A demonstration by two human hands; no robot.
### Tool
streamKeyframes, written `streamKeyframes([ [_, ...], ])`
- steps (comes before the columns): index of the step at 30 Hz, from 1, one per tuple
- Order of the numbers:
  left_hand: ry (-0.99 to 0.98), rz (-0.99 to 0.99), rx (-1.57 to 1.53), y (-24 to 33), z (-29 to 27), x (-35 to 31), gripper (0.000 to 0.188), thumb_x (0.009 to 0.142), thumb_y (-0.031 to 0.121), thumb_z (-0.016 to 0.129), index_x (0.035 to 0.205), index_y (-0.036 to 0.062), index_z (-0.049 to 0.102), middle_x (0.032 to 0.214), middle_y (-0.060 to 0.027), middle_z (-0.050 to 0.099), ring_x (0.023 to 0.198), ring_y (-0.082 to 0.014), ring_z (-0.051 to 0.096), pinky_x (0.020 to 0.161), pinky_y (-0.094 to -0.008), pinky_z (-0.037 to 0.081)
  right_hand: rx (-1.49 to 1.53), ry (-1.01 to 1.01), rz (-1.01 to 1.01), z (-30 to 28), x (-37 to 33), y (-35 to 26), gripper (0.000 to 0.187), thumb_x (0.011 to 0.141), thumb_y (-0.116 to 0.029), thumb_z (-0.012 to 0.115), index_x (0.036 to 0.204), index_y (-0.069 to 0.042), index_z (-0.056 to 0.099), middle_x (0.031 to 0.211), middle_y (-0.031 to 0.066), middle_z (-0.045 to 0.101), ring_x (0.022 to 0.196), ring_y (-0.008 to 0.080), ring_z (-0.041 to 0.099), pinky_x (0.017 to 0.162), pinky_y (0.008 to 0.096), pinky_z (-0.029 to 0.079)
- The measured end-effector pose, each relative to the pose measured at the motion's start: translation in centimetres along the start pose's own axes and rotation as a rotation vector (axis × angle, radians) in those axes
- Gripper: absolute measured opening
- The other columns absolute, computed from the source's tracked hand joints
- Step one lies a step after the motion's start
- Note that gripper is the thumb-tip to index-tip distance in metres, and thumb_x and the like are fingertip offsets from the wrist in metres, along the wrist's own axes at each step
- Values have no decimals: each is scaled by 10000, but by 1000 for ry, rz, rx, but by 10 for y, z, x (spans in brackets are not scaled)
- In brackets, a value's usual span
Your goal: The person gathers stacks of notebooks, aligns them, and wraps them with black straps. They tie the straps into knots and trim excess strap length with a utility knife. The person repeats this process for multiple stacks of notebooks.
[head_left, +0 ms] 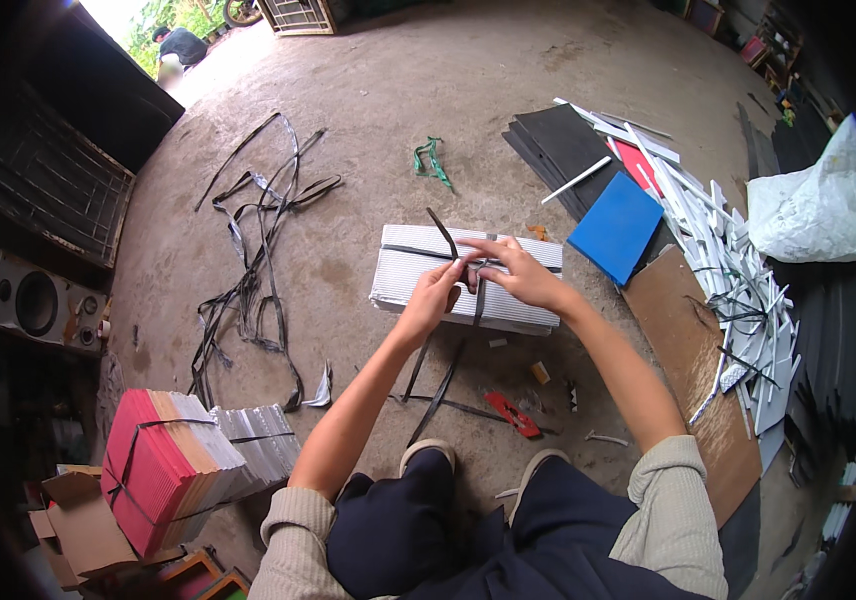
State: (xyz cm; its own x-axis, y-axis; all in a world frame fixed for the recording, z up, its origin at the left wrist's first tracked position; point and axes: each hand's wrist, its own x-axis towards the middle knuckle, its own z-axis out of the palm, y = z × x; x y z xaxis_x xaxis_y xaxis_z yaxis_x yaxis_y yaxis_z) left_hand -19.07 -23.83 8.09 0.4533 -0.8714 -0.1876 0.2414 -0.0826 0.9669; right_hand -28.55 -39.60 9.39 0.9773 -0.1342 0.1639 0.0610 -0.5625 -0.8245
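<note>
In front of me on the floor lies a bundle of stacked white sheets (408,288) with ribbed-looking edges. Flat black strapping (479,305) goes round it lengthwise and crosswise, crossing on top. My left hand (434,296) pinches the strapping near that crossing, and one loose end (440,228) sticks up past the fingertips. Right beside it, my right hand (526,278) has its fingers bent over the same crossing, closed on the strapping. The fingers partly hide the crossing. More strapping (435,400) trails over the floor between the bundle and my feet.
Tangled black straps (266,240) lie left; a green strip (432,162) lies beyond the bundle. Near my feet is a red tool (513,414). Bound red and white stacks (153,450) stand near left. A blue panel (616,228), white strips (748,300) and a white sack (808,210) are right.
</note>
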Motion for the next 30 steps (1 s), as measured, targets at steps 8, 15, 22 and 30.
streamKeyframes([
  [8, -186, -238, -17, 22, -24, 1, 285, 901, 340, 440, 907, 99, 591, 787, 71, 514, 576, -8, 328, 489, -149, 273, -153, 163, -136, 8, 1, -1, 289, 774, -111, 575, 1062, -97, 567, 1001, 32, 571, 1039, 240, 402, 912, 371, 343],
  [15, -217, -282, 38, 20, -31, 1, 289, 907, 329, 434, 926, 89, 593, 762, 76, 484, 576, -14, 300, 501, -153, 267, -86, -24, 14, 16, 11, 6, 229, 768, -124, 560, 989, -74, 592, 934, 42, 613, 1049, 260, 388, 906, 375, 345],
  [22, -121, -337, 78, 16, -37, 8, 291, 853, 333, 533, 976, 90, 636, 762, 78, 525, 549, -11, 316, 464, -161, 248, -424, 281, -388, 17, 2, -11, 115, 736, -88, 614, 842, -70, 574, 1145, 4, 510, 1061, 232, 400, 907, 356, 311],
  [30, 111, 37, 496, 10, -26, 1, 267, 807, 284, 603, 937, 57, 659, 712, 3, 615, 599, -62, 500, 541, -224, 386, -240, 327, -128, 26, 4, -4, 136, 778, -69, 572, 911, -88, 550, 778, 23, 583, 889, 198, 494, 890, 371, 290],
])
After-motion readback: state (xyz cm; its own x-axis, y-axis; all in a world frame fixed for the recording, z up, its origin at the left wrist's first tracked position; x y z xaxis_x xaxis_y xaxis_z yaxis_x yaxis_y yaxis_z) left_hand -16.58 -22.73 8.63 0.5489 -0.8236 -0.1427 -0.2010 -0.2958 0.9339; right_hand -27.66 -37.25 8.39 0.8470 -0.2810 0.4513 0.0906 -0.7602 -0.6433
